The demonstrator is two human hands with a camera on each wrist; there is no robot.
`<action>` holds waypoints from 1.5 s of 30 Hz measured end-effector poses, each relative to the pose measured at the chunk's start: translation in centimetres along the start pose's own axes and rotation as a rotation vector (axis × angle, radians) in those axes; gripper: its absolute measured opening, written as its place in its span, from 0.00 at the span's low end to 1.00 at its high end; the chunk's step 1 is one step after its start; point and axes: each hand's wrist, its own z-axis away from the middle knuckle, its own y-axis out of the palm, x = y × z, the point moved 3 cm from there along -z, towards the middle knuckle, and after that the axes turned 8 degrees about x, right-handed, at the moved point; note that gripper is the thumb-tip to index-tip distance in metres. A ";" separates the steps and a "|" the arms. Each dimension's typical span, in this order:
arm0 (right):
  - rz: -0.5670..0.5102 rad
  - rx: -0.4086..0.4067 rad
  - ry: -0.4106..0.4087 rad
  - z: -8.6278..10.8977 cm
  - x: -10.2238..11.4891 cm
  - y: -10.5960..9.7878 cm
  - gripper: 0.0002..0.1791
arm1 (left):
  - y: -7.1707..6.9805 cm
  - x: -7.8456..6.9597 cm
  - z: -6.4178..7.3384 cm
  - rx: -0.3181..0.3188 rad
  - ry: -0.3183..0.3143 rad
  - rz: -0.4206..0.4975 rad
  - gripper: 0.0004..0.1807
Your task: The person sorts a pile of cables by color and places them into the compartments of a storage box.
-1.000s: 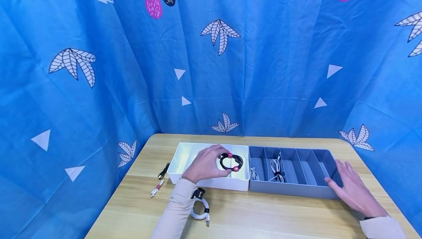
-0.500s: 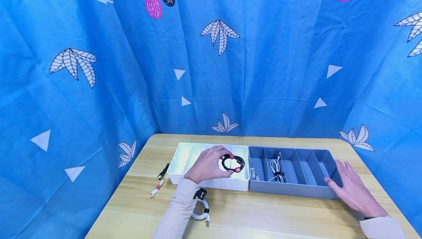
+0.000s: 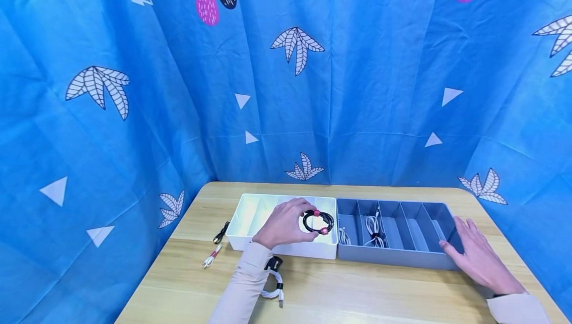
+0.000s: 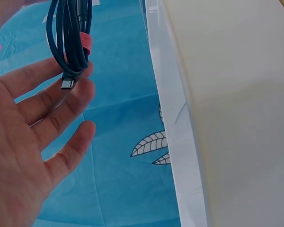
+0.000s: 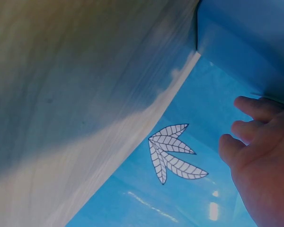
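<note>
My left hand pinches a coiled black cable between thumb and fingers, above the right part of the white box. Two red ties bind the coil. In the left wrist view a small metal plug hangs at the lower end of the cable, while the other fingers of the left hand spread away from it. At the right end of the grey divided box, my right hand lies with relaxed fingers against its side. The right wrist view shows those fingers beside the box.
White cables lie in the two leftmost compartments of the grey box. On the wooden table, left of the white box, are a small black cable and a white one with a red tie. A coiled white cable sits by the left sleeve.
My left hand has shifted slightly to the right with the black cable in its grasp. The right hand stays in place at the grey box.
</note>
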 end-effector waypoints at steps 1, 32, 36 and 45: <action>0.001 -0.003 0.000 0.0 0.0 0.0 0.48 | 0.1 0.0 0.0 0.001 -0.002 -0.001 0.32; -0.010 0.000 0.001 0.0 0.0 0.0 0.48 | 1.4 0.3 -0.5 0.009 -0.011 -0.018 0.32; -0.009 -0.001 0.002 0.0 0.0 0.1 0.48 | 1.5 0.3 -0.6 0.002 -0.008 -0.019 0.32; -0.007 -0.004 -0.005 0.0 -0.1 0.1 0.48 | 1.7 0.2 -0.7 0.006 -0.001 -0.027 0.32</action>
